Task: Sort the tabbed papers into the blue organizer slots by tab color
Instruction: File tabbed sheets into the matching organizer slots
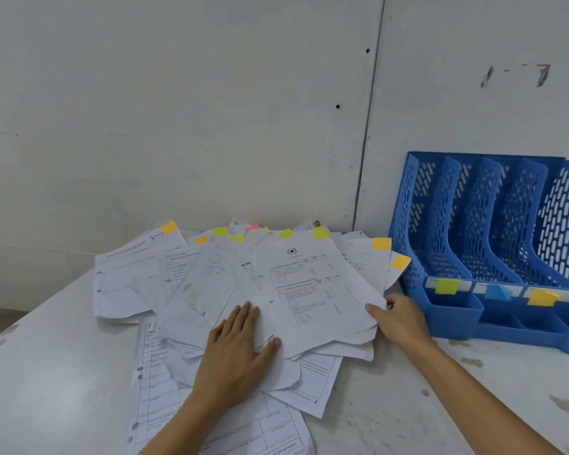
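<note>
A loose pile of white printed papers (211,284) lies spread on the table, each with a coloured tab at its far edge: orange, yellow-green and pink. The top sheet (312,290) carries a yellow-green tab (321,233). My left hand (240,349) rests flat on the pile with straight fingers. My right hand (398,318) pinches the right edge of the top sheet, thumb on top. The blue organizer (493,244) stands at the right against the wall, its slots labelled with green (447,286), blue (497,292) and orange (541,297) tabs.
The white table (46,372) has stains and ends at the left. A grey wall (178,110) stands close behind the pile. Bare table surface (473,389) lies in front of the organizer.
</note>
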